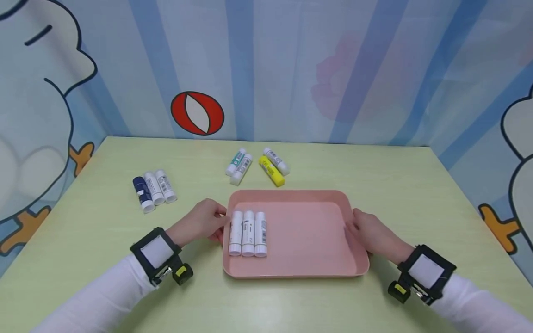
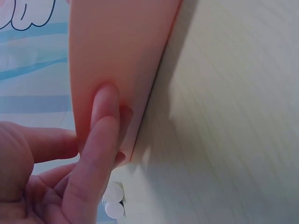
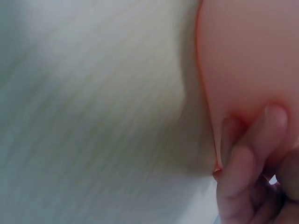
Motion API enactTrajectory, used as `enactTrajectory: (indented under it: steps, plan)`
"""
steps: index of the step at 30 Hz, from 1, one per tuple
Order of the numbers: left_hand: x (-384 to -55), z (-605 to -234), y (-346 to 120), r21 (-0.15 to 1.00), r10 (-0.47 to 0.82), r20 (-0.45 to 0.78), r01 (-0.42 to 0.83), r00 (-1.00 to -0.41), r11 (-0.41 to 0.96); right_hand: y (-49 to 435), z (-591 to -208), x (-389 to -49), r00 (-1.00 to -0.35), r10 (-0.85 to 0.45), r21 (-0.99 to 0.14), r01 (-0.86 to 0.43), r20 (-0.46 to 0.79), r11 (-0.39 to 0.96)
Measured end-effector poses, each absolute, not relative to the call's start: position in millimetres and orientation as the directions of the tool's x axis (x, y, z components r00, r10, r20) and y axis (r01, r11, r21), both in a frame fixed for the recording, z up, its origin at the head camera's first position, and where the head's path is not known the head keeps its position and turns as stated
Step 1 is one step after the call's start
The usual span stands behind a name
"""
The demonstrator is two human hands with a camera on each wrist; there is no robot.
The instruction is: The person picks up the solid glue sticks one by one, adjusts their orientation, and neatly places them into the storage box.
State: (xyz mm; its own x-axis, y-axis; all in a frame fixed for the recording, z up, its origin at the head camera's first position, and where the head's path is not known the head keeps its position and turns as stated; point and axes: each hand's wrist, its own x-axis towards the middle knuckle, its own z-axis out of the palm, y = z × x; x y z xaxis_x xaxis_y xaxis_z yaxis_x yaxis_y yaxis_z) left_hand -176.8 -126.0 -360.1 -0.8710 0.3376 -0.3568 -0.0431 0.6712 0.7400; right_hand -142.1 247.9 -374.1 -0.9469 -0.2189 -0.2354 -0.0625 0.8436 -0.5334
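Note:
A pink rectangular tray [image 1: 306, 233] lies between my two hands. Inside it, three white glue sticks [image 1: 248, 233] stand side by side along the left end. My left hand [image 1: 204, 219] grips the tray's left side, its thumb at the rim; in the left wrist view its fingers [image 2: 103, 116] press the outer wall [image 2: 121, 46]. On the opposite side, my right hand [image 1: 376, 236] holds the tray's right edge. The right wrist view has curled fingers [image 3: 268, 130] against the outer wall [image 3: 247, 56], with the thumb mostly out of sight.
Left of the tray lie a navy glue stick [image 1: 143, 194] and two white ones [image 1: 160, 187]. Behind it are two white and green-labelled sticks [image 1: 239, 166], a yellow stick [image 1: 271, 171] and a white one [image 1: 276, 161]. A printed curtain [image 1: 275, 69] closes off the table's back.

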Motion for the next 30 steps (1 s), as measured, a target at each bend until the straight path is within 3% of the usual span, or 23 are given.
enactTrajectory:
  steps: [16,25,30]
  plan:
    - [-174,-365,-130,0.734,0.324,-0.344,-0.037,-0.881,0.678,247,-375,-140,-0.945,-0.217,-0.559,-0.046,-0.243,0.828]
    - [-180,-360,-174,0.766,0.309,-0.189,0.057,-0.932,0.64,247,-374,-139,-0.949,-0.22,-0.557,-0.059,-0.227,0.828]
    - [-183,-353,-206,0.705,0.244,-0.086,0.114,-0.966,0.7,247,-373,-141,-0.95,-0.221,-0.557,-0.063,-0.222,0.828]
